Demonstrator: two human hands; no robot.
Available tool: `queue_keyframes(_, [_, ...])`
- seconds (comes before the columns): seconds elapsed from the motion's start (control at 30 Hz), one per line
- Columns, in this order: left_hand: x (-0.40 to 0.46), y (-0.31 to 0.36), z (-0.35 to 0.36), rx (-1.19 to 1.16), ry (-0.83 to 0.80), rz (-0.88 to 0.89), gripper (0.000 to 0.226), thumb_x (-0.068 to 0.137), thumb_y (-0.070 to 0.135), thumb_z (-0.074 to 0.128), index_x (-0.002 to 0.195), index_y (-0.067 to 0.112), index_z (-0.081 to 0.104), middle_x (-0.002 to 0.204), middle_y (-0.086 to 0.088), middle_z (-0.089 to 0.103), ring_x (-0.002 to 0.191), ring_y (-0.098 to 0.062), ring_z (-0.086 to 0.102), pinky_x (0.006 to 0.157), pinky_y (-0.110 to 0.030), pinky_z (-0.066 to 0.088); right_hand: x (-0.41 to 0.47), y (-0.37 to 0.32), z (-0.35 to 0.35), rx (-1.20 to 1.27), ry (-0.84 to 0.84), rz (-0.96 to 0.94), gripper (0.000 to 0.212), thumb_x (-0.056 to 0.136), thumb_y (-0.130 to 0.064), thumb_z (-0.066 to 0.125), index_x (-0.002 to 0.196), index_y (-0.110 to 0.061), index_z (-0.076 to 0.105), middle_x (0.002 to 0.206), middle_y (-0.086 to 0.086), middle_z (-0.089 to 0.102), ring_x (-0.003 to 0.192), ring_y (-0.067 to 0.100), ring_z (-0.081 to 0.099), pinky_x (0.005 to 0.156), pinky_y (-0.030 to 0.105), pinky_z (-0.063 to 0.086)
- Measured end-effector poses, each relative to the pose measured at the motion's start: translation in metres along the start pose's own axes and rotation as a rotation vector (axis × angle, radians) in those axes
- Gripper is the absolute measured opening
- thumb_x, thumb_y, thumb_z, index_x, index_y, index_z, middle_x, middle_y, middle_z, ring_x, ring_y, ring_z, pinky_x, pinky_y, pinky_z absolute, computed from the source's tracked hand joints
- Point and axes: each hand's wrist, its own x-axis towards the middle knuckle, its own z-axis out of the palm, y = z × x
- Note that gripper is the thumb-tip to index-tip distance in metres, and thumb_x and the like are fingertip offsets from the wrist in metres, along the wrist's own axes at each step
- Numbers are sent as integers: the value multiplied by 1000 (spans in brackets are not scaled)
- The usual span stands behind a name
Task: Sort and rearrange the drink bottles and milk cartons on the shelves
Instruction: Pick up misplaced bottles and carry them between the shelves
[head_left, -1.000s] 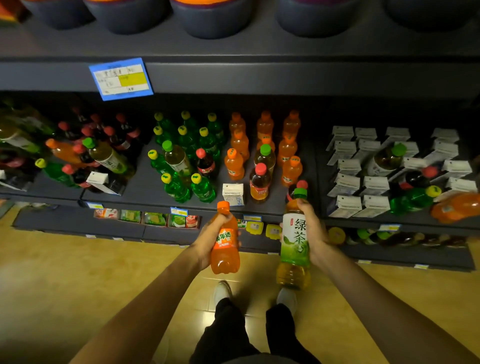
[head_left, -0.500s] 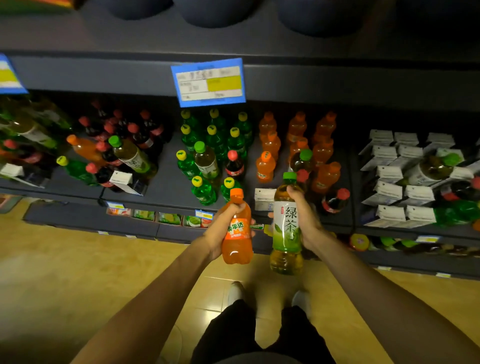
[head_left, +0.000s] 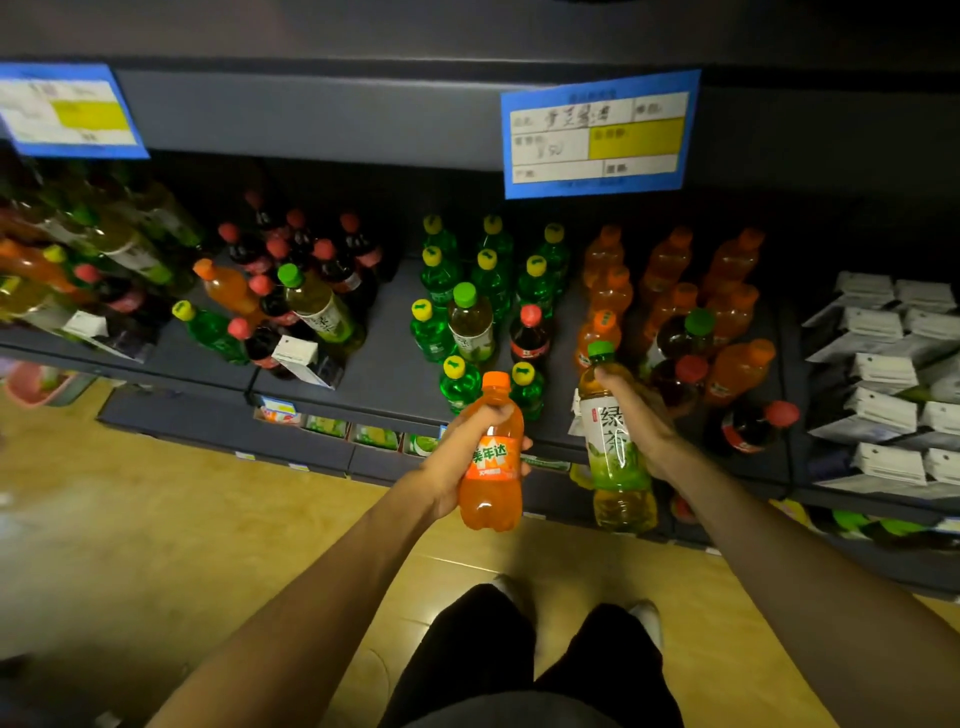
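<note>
The orange plastic soda bottle with an orange cap (head_left: 491, 457) sits upright in my left hand (head_left: 462, 457), fingers wrapped round its label, held out in front of the dark grey shelf edge (head_left: 322, 387). My right hand (head_left: 636, 415) grasps the tall green-capped tea bottle with a green label (head_left: 613, 441) around its upper body, just beside the soda and over the same shelf edge. Behind them I see yellow-capped green bottles (head_left: 460, 382), a cluster of orange bottles (head_left: 670, 280), red-capped dark cola bottles (head_left: 530, 338), and white milk cartons (head_left: 883, 364) stacked at the right. A blue-framed price tag (head_left: 597, 135) hangs from the shelf above.
</note>
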Motion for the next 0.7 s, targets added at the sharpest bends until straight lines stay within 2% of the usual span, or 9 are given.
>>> queue_keyframes(0.13, [2, 2, -3, 21, 9, -2, 71, 71, 45, 70, 133, 20, 44, 96, -13, 70, 76, -28, 69, 69, -39, 57, -13, -8, 6, -53, -19, -60, 109, 39, -88, 68, 133, -33, 57, 137, 1, 56, 122, 27, 55, 106, 52, 43])
queue_keyframes(0.2, [2, 1, -4, 37, 13, 1, 73, 73, 46, 72, 134, 22, 43, 99, -13, 71, 78, -28, 70, 71, -40, 56, -28, -16, 11, -73, -32, -73, 99, 50, -82, 67, 134, -31, 56, 134, -1, 57, 122, 25, 55, 107, 49, 42])
queue_keyframes(0.3, [1, 1, -3, 54, 29, 5, 72, 76, 47, 72, 137, 25, 40, 102, -12, 72, 80, -28, 71, 74, -41, 56, -31, -18, 13, -90, -44, -102, 70, 74, -68, 67, 132, -31, 55, 131, -4, 53, 121, 22, 51, 106, 43, 40])
queue_keyframes(0.33, [0, 1, -1, 59, 37, 6, 73, 75, 47, 70, 138, 26, 39, 102, -12, 72, 81, -28, 71, 74, -41, 57, -30, -17, 14, -93, -47, -113, 66, 76, -67, 67, 130, -31, 55, 133, -2, 53, 122, 22, 51, 106, 43, 40])
queue_keyframes(0.43, [-2, 2, 5, 98, 66, 7, 75, 74, 48, 76, 137, 26, 41, 105, -11, 73, 86, -28, 72, 76, -42, 57, -31, -16, 14, -78, -44, -104, 71, 82, -61, 65, 140, -23, 49, 141, 2, 50, 127, 25, 49, 106, 41, 39])
queue_keyframes(0.5, [-2, 1, 9, 110, 91, 13, 78, 71, 44, 78, 137, 25, 42, 108, -11, 73, 87, -29, 72, 79, -45, 57, -35, -14, 11, -66, -51, -90, 77, 81, -62, 66, 143, -22, 47, 141, 0, 47, 130, 24, 47, 107, 40, 38])
queue_keyframes(0.6, [-4, -3, 16, 99, 133, 27, 75, 68, 39, 77, 133, 29, 43, 109, -13, 72, 91, -32, 71, 84, -49, 56, -38, -2, 5, -44, -69, -46, 99, 52, -79, 68, 135, -29, 51, 136, 5, 56, 121, 26, 56, 105, 49, 44])
queue_keyframes(0.63, [-4, -5, 18, 100, 155, 29, 73, 66, 40, 78, 131, 32, 44, 112, -14, 70, 95, -34, 70, 88, -53, 55, -40, 1, 2, -32, -77, -27, 98, 50, -79, 70, 133, -30, 51, 132, 6, 59, 117, 27, 59, 104, 50, 47])
queue_keyframes(0.7, [-6, -6, 25, 105, 210, 34, 74, 64, 42, 82, 128, 37, 46, 119, -15, 66, 102, -37, 68, 92, -58, 52, -46, 7, -6, -22, -90, -2, 82, 61, -71, 74, 128, -32, 48, 127, 7, 60, 111, 25, 61, 101, 47, 48])
